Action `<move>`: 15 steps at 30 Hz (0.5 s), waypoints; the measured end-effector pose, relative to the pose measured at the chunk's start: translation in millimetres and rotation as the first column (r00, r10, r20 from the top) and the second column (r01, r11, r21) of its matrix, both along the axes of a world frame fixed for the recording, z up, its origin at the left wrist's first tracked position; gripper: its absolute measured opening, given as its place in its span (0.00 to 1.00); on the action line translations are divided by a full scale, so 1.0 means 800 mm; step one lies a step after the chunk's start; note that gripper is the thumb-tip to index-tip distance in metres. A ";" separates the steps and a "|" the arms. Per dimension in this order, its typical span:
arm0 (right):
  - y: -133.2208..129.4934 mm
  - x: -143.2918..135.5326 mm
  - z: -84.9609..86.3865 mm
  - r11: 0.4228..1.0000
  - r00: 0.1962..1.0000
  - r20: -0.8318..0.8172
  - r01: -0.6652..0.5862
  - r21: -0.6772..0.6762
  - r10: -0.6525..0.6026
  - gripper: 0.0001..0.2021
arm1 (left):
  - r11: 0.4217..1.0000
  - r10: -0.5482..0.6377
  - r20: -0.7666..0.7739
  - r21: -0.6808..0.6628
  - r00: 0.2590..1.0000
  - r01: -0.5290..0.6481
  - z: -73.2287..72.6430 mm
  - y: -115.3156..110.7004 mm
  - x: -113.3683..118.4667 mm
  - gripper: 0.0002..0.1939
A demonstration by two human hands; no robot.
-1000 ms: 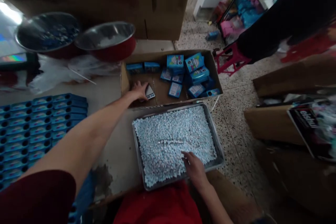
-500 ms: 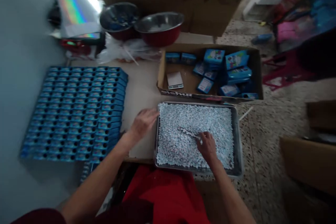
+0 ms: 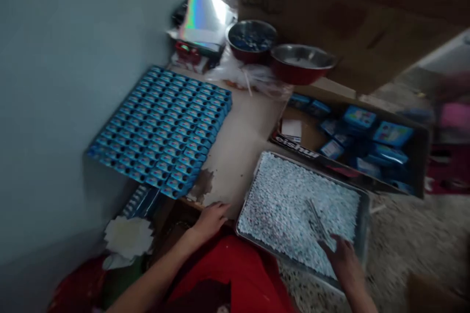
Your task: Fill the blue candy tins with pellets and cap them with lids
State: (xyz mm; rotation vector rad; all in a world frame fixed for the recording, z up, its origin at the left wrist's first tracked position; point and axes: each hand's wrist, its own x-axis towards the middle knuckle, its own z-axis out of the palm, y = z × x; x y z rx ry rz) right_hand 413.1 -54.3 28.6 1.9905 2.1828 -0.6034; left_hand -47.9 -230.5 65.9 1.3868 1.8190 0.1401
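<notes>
A metal tray (image 3: 363, 227) full of small pale pellets lies at the lower right. My right hand (image 3: 343, 261) is over its near right part, fingers closed around the end of a slim metal tool (image 3: 316, 217) that rests on the pellets. The tool is blurred, and its exact shape is hard to tell. My left hand (image 3: 212, 220) is left of the tray at the table's front edge, holding nothing, its fingers loosely stretched. Many small blue boxes (image 3: 165, 127) stand in tight rows at the left.
Behind the tray, a cardboard box (image 3: 334, 161) contains blue packs and a white flat object (image 3: 292, 129). Two metal bowls (image 3: 251, 41) (image 3: 303, 63), plastic bags (image 3: 253, 78) and a shiny sheet (image 3: 203, 17) are at the back. A pale scalloped object (image 3: 128, 237) sits lower left.
The view has turned left, so the scene appears shifted right and tilted. My left hand has moved back toward the table's front edge. The tool under my right hand points more steeply away.
</notes>
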 end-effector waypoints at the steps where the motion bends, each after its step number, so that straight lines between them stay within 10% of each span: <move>1: 0.002 -0.014 -0.004 1.000 1.000 0.008 -0.008 0.015 0.008 0.30 | 1.000 0.021 -0.028 0.004 0.999 -0.021 0.003 -0.005 -0.005 0.20; 6: -0.015 -0.189 0.004 0.994 0.875 -0.474 -0.108 -0.005 0.093 0.28 | 0.995 -0.077 -0.214 -0.073 0.974 0.063 0.020 -0.024 0.022 0.07; 10: -0.047 -0.328 0.033 0.921 0.657 -0.732 -0.374 -0.112 0.178 0.23 | 0.959 -0.264 -0.264 0.034 0.928 0.283 0.028 0.033 0.083 0.10; 15: 0.002 -0.304 0.035 0.914 0.763 -0.593 -0.390 -0.109 0.255 0.23 | 0.835 -0.307 -0.394 0.325 0.866 0.444 0.082 0.099 0.099 0.11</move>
